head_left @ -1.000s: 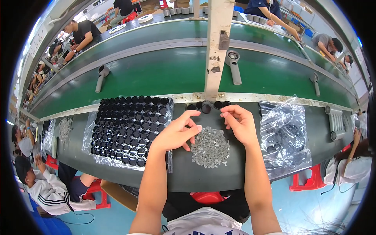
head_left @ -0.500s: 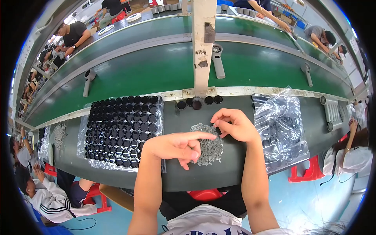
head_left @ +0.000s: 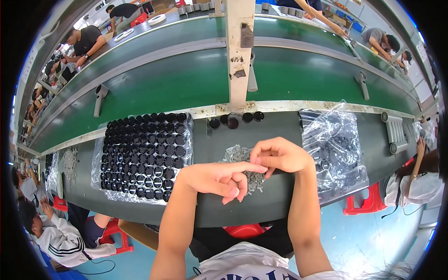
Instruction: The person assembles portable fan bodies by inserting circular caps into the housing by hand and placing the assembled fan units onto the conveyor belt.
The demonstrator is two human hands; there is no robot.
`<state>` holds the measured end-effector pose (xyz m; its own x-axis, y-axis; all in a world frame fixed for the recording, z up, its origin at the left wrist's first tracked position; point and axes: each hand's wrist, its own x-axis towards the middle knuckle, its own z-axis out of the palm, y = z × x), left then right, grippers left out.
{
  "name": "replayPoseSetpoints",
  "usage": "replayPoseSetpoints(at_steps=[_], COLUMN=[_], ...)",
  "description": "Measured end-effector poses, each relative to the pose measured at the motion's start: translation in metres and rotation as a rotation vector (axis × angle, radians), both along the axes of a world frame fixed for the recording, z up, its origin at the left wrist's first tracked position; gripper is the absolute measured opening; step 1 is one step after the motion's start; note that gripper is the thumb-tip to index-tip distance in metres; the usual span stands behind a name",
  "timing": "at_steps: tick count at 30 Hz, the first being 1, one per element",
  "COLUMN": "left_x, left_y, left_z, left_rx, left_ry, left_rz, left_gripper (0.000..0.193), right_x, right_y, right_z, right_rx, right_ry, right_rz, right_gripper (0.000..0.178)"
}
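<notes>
My left hand [head_left: 215, 179] reaches over a pile of small clear-grey pieces [head_left: 237, 153], its index finger stretched to the right. Its other fingers are loosely bent and apart, and nothing shows between them. My right hand [head_left: 285, 155] is closed in a pinch, thumb and fingertips at the tip of that left index finger. Whatever the pinch may hold is too small or hidden to tell. Both hands cover part of the pile. Beyond it, several round black caps [head_left: 232, 122] lie near the table's far edge.
On the left, rows of black caps [head_left: 144, 154] lie on clear plastic. A plastic-covered stack [head_left: 331, 149] lies at right, with grey tubular parts [head_left: 395, 133] farther right. Past a white post [head_left: 239, 56], grey handled parts [head_left: 100, 99] rest on the green conveyor [head_left: 163, 79]. Other people sit on both sides.
My right hand has come down slightly and now meets the left index fingertip. The left hand has shifted a little right. The conveyor's middle grey part is now more hidden behind the post.
</notes>
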<state>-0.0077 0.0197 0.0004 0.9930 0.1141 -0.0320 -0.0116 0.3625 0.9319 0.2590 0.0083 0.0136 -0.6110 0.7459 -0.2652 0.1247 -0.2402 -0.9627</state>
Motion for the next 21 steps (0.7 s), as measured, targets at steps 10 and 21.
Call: replayPoseSetpoints(at_steps=[10, 21], left_x=[-0.013, 0.014], left_y=[0.004, 0.0], left_z=[-0.007, -0.016], left_rx=[-0.042, 0.021], left_ry=[-0.151, -0.098], left_rz=[-0.09, -0.32], left_gripper=[0.04, 0.05], right_x=[-0.017, -0.007], right_y=[-0.004, -0.001], right_z=[0.0, -0.013], right_rx=[-0.181, -0.174], right_ry=[0.0, 0.173], right_rz=[0.49, 0.408], right_gripper=[0.014, 0.009])
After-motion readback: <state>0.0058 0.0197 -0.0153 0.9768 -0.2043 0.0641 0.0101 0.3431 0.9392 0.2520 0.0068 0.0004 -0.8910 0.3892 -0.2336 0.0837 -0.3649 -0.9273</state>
